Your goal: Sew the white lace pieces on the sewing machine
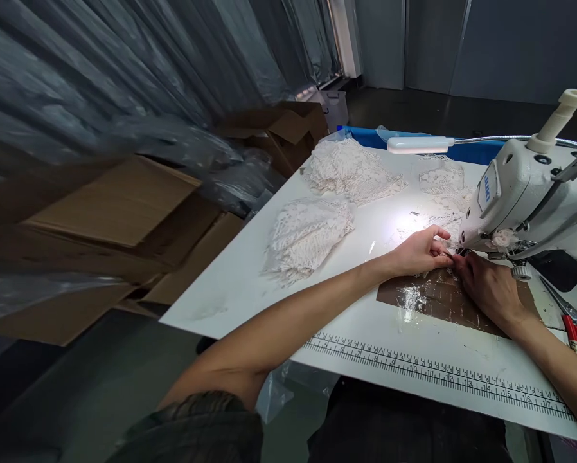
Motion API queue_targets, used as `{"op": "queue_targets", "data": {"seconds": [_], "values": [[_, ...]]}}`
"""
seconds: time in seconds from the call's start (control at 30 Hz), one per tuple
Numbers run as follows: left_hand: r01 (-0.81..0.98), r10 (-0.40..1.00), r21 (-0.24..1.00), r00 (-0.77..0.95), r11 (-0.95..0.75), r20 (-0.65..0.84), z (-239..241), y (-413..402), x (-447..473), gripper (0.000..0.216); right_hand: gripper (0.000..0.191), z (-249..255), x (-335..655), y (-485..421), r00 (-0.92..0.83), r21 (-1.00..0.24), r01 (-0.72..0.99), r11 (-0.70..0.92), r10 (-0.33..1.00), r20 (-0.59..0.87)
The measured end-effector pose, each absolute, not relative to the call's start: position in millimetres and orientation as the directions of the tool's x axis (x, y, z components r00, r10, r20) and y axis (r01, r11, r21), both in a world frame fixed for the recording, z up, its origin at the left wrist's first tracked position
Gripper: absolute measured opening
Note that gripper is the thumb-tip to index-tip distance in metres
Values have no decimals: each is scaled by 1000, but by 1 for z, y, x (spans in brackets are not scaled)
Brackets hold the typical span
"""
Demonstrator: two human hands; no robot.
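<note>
At the needle area of a white sewing machine (524,186), my two hands meet on the machine bed. My left hand (422,251) pinches thumb and finger together just left of the presser foot, its other fingers bent. Close against it, my right hand (493,289) is curled low, fingertips pressed together in front of the foot. The small thing between the fingertips is too hidden to name. White lace (430,222) lies just behind my left hand under the lamp's glare. Beneath both hands is a shiny brown sheet (418,296) stuck on the table.
Piles of white lace pieces (349,170) and another lace stack (308,235) lie left on the white table (230,302). A printed ruler (414,368) runs along the front edge. Red-handled scissors (572,331) lie right. Cardboard boxes (110,199) stand beyond the left edge.
</note>
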State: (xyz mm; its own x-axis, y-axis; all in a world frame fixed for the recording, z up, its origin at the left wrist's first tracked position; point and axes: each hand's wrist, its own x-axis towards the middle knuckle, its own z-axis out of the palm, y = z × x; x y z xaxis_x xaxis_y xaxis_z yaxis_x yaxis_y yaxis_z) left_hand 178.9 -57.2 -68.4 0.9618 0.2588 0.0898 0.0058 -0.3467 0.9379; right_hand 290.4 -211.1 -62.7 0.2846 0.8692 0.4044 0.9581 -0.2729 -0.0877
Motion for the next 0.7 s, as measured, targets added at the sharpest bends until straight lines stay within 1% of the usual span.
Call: {"op": "queue_targets", "data": {"seconds": [0.07, 0.13, 0.17, 0.23, 0.3, 0.37, 0.4, 0.43, 0.47, 0.53, 0.6, 0.7], "values": [[-10, 250, 904, 960, -427, 129, -62, -61, 175, 41, 58, -59, 290, -216, 301, -127, 953, -274, 881, 366], [-65, 183, 825, 962, -562, 201, -52, -62, 170, 41, 61, -56, 291, -226, 297, -142, 954, -264, 900, 320], [-104, 135, 755, 959, -647, 248, -46, -62, 167, 37, 64, -54, 294, -232, 285, -135, 957, -255, 910, 301], [-170, 39, 576, 943, -800, 332, -36, -59, 162, 25, 68, -52, 301, -245, 261, -93, 965, -245, 921, 290], [-211, -42, 433, 929, -876, 368, -30, -55, 158, 23, 70, -50, 311, -254, 230, -10, 971, -240, 914, 335], [-261, -117, 380, 925, -887, 362, -30, -53, 157, 21, 67, -49, 320, -258, 192, 66, 968, -241, 888, 419], [-292, -156, 373, 922, -881, 354, -33, -53, 158, 19, 63, -49, 323, -257, 177, 74, 969, -234, 874, 452], [-319, -190, 367, 919, -874, 347, -36, -53, 158, 17, 57, -49, 325, -256, 172, 47, 975, -219, 868, 466], [-343, -219, 356, 913, -869, 344, -40, -54, 159, 17, 50, -50, 326, -254, 184, -11, 979, -202, 868, 461], [-371, -253, 319, 899, -872, 357, -48, -57, 161, 17, 36, -52, 326, -248, 228, -166, 970, -175, 889, 398], [-369, -249, 272, 887, -889, 390, -54, -59, 163, 20, 28, -56, 323, -244, 285, -282, 940, -195, 902, 325], [-340, -203, 244, 868, -908, 453, -58, -62, 166, 25, 26, -65, 319, -243, 355, -331, 908, -256, 889, 288]]}}
